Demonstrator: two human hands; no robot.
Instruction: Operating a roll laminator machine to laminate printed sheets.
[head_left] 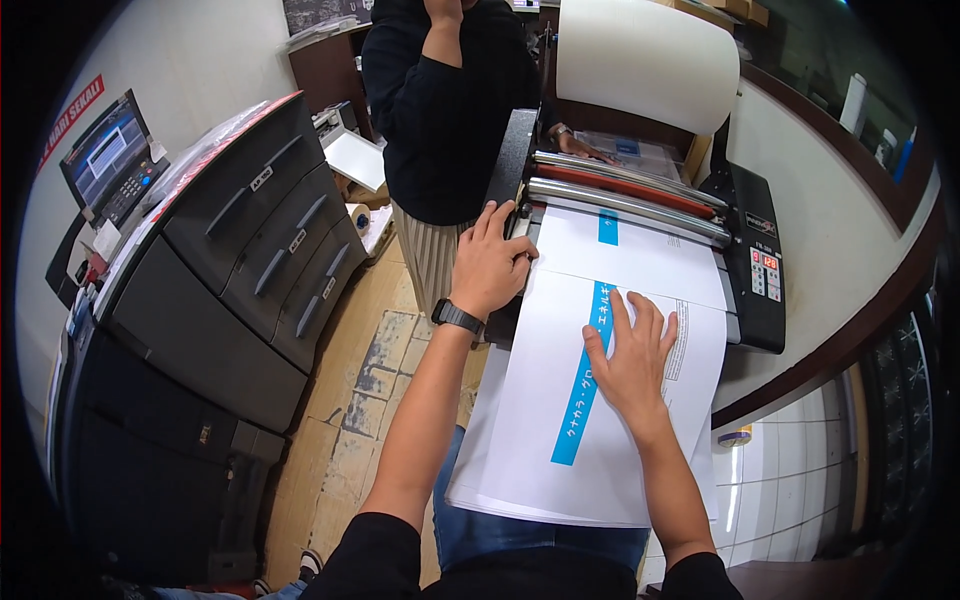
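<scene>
A roll laminator (752, 225) with metal and red rollers (630, 203) stands in front of me. One white sheet (655, 245) with a blue strip reaches to the rollers. Another printed sheet (530, 415) follows close behind it, on top of several more sheets that hang over my lap. My right hand (634, 365) lies on this near sheet, fingers spread beside its blue strip. At the left edge of the feed area rests my left hand (490, 262), wearing a black watch (458, 316). Its fingers are apart, some bent, with the tips by the sheet's edge.
A large white roll (645, 65) sits above the laminator. Beyond it a person in black (425, 130) stands with one hand (580, 147) near the machine's far side. A big grey printer (205, 300) with drawers lines the left. A tape roll (735, 437) is at the lower right.
</scene>
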